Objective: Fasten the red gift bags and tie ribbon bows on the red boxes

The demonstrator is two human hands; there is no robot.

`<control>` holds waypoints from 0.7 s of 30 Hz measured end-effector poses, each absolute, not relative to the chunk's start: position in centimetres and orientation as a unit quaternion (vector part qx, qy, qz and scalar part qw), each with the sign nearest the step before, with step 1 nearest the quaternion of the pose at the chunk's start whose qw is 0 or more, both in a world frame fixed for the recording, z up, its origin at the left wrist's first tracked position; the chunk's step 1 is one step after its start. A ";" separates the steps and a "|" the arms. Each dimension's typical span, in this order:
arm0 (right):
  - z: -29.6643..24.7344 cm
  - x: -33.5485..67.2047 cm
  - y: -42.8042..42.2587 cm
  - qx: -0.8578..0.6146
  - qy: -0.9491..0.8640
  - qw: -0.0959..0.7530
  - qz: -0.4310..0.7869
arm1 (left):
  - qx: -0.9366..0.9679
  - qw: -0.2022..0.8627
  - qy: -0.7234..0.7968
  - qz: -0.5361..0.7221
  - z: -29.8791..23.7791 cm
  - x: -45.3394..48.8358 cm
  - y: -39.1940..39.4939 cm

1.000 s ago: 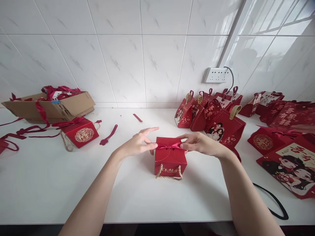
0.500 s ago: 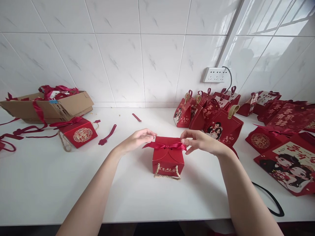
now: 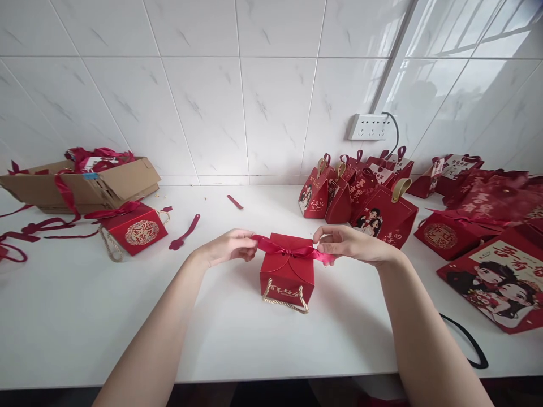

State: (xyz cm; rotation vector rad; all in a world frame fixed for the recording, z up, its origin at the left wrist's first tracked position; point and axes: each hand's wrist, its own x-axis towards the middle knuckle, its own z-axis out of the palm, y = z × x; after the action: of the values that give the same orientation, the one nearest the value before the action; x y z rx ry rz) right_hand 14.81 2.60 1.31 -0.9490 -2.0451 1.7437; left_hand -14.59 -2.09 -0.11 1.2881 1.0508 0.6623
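From the left, we have loose red ribbons (image 3: 51,225) on the white table (image 3: 212,333), then a cardboard box (image 3: 46,195) against the wall with red ribbon spilling over its side. Just in front of it sits a red box with a gold medallion (image 3: 146,227), tilted, rope handle hanging down. Next, a flower-ended strip (image 3: 185,232), then a small flat strip (image 3: 235,202) farther back. Our left hand (image 3: 231,246) pinches the left end of the ribbon bow (image 3: 288,251) between thumb and fingers. The bow is tied across the top of the red gift box (image 3: 287,275), which sits on the table between our hands, gold rope handle (image 3: 285,305) facing us. Our right hand (image 3: 350,243) is curled at the bow's right end, touching it; we can't tell if the fingers are closed on it. Behind that hand, upright red bags (image 3: 316,193) stand grouped below a power strip (image 3: 368,127). Far right, a black loop (image 3: 477,350) lies near our forearm, with a cartoon-couple box (image 3: 496,282) beyond.
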 end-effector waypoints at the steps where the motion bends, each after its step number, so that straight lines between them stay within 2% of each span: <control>1: 1.2 14.6 2.7 -0.331 -0.707 0.172 0.600 | 0.557 0.617 0.458 0.315 -0.2 -14.4 -2.0; 5: 0.7 13.8 3.0 -0.338 -0.670 0.285 0.597 | 0.565 0.567 0.446 0.401 -0.5 -13.0 -1.7; 7: 0.7 13.8 3.0 -0.341 -0.667 0.297 0.592 | 0.558 0.560 0.429 0.437 -0.6 -12.1 -1.6; 9: 0.9 14.1 2.9 -0.342 -0.687 0.259 0.586 | 0.534 0.566 0.421 0.465 -0.8 -11.2 -1.6; 13: 1.7 15.2 2.6 -0.322 -0.734 0.107 0.588 | 0.503 0.574 0.425 0.486 -0.9 -10.2 -1.8; 15: 1.8 15.3 2.5 -0.324 -0.741 0.094 0.580 | 0.497 0.570 0.429 0.494 -1.0 -10.0 -1.9; 21: 0.9 13.8 2.7 -0.313 -0.679 0.262 0.610 | 0.488 0.552 0.441 0.512 -1.6 -9.7 -1.8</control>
State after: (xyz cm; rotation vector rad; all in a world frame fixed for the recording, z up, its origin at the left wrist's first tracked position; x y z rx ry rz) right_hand 13.79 2.67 0.86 -0.8478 -1.8375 1.6498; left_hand -9.66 -1.85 -1.56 1.1553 1.0431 1.2112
